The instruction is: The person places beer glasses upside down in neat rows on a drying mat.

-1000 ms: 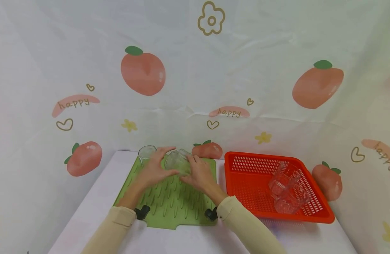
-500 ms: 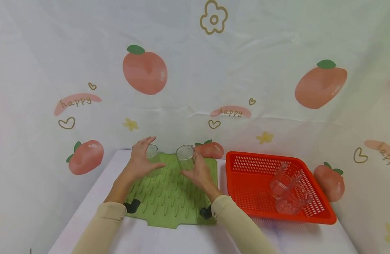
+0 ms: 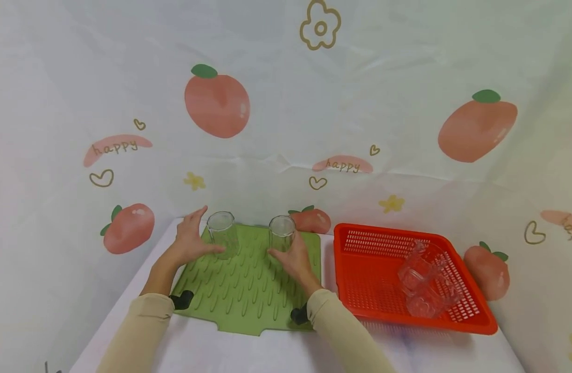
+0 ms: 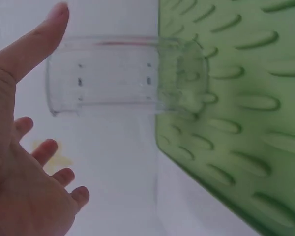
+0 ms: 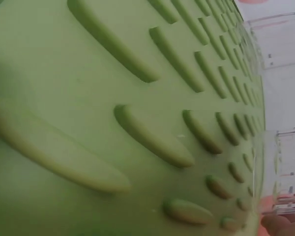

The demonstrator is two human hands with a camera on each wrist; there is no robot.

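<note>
Two clear drinking glasses stand upright near the back of a green ridged mat [image 3: 244,290]. Beside the left glass [image 3: 224,235], my left hand [image 3: 189,241] has its fingers and thumb spread; in the left wrist view a gap separates the hand [image 4: 24,162] from the glass [image 4: 118,73]. The right glass [image 3: 282,230] is gripped by my right hand [image 3: 296,259], thumb on its near left side and palm at its right. Only a bit of the right hand's fingers [image 5: 285,223] shows in the right wrist view, at the base of the glass [image 5: 287,172].
To the right of the mat sits a red perforated plastic basket [image 3: 371,282]. Clear glass mugs [image 3: 423,280] lie together in its right side. A white cloth printed with fruit [image 3: 276,103] hangs close behind the mat. Dark wrist cameras [image 3: 298,314] ride at both sleeves.
The right glass has gone from tilted between both hands to upright on the mat, in my right hand. My left hand has moved left, away from it and past the left glass.
</note>
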